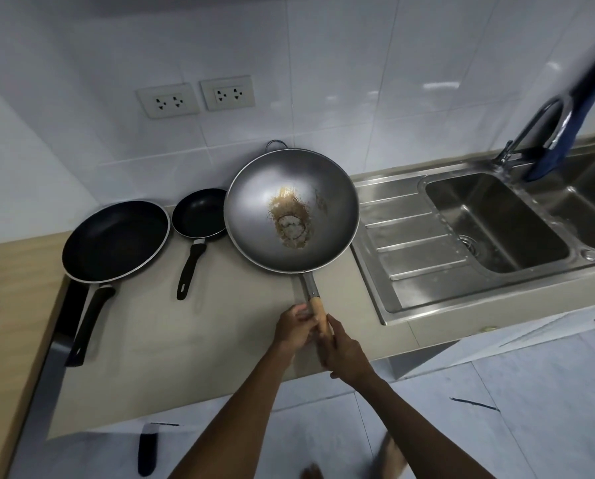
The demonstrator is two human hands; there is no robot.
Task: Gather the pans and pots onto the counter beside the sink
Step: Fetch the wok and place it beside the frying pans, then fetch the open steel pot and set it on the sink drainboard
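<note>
Counter [185, 357]: beige, carries three pans in row. Steel double sink [496, 223] at right, drainboard just beside wok. Wok [290, 209]: grey steel, brown residue at bottom, sits on counter nearest sink. Large black frying pan [116, 240] far left. Small black frying pan [201, 212] between them, touching wok rim. Left hand [294, 328] and right hand [344, 352] both clamped on wok's wooden handle [318, 314].
</note>
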